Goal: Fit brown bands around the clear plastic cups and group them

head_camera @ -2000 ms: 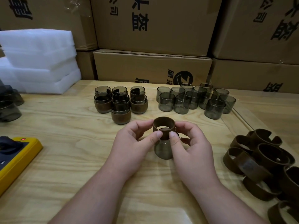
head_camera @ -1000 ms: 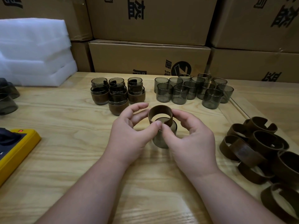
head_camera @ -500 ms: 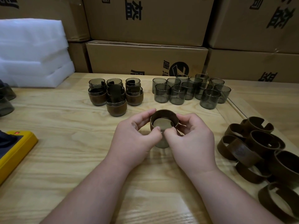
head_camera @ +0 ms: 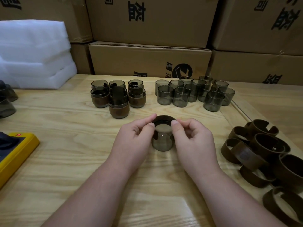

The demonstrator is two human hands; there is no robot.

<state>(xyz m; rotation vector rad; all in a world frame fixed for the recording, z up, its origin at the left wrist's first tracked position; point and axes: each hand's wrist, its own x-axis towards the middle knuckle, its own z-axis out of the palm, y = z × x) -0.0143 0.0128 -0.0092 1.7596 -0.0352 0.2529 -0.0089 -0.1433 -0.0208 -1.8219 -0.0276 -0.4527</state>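
- Cardboard boxes with black print are standing stacked behind the desk's far edge, filling the whole background.
- Wooden desk is carrying everything else; a raised wooden strip is running diagonally near its right edge.
- White foam sheets are sitting piled at the far left corner.
- Yellow device with a lit red light is lying at the left edge, partly cut off by the frame.
- Loose brown bands are lying heaped along the right edge, overlapping one another.
- Bare smoky-clear cups are standing upright in a cluster toward the far edge, right of centre.
- Banded cups are standing grouped just left of that cluster, apart from it.
- More dark cups are sitting at the left edge, partly out of frame.
- Left hand is pinching the left rim of the brown band between thumb and forefinger.
- Right hand is pinching the band's right rim the same way, other fingers curled.
- Cup in work is standing upright mid-desk between both hands; the band is sitting around its top, lower body showing bare.
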